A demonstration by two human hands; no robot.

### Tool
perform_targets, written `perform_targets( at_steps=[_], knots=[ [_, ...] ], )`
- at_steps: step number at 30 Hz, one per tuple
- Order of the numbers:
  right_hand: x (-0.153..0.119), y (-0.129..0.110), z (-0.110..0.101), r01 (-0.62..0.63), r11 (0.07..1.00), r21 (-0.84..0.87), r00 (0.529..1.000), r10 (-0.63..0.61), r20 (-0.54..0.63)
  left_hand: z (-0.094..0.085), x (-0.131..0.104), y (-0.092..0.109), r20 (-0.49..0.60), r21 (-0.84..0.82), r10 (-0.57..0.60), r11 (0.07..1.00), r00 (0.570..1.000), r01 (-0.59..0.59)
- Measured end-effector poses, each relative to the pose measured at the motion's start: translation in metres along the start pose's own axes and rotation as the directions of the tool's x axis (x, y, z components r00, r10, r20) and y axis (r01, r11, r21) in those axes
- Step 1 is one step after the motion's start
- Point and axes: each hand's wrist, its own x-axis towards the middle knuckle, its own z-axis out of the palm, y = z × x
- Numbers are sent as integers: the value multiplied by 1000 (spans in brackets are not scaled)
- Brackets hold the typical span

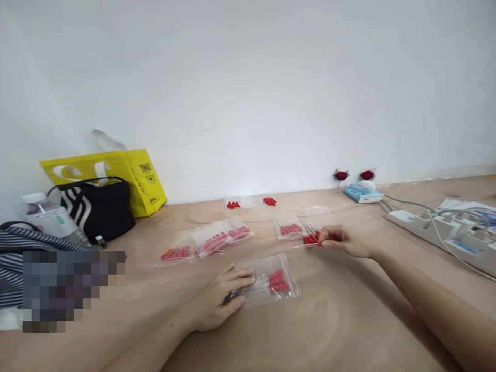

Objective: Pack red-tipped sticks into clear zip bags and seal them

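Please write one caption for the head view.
Left hand rests on a zip bag; right hand pinches a red-tipped stick.

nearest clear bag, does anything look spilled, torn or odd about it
Nothing stands out: the bag lies flat, red-tipped sticks inside, left hand at one end, with no spill or obvious tear.

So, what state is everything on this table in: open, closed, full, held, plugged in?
Left hand: open, resting on the nearest zip bag.
Right hand: pinching a red-tipped stick.
Nearest zip bag: lying flat, holding red-tipped sticks; seal unclear.
Left-side zip bags: filled, overlapping.
Water bottle: upright, capped.
Yellow tote bag: standing.
Black bag: slumped.
Tissue pack: open, tissue poking out.
Power strip: plugs inserted.
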Motion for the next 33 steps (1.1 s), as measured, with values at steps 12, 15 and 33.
perform_targets(
  at_steps=[12, 15, 33],
  knots=[
    [-3, -3, 14, 58, 993, -106, 998, -55, 32, -1, 1, 2, 22, 37, 3, 999, 1000, -4],
    [3, -4, 24, 89, 987, -136, 996, -89, 10, -1, 1, 3, 15, 37, 11, 999, 1000, -12],
    [37, -22, 115, -64, 849, 525, 993, 108, -52, 2, 2, 4, 7, 42, 1, 999, 1000, -1]
  ],
)
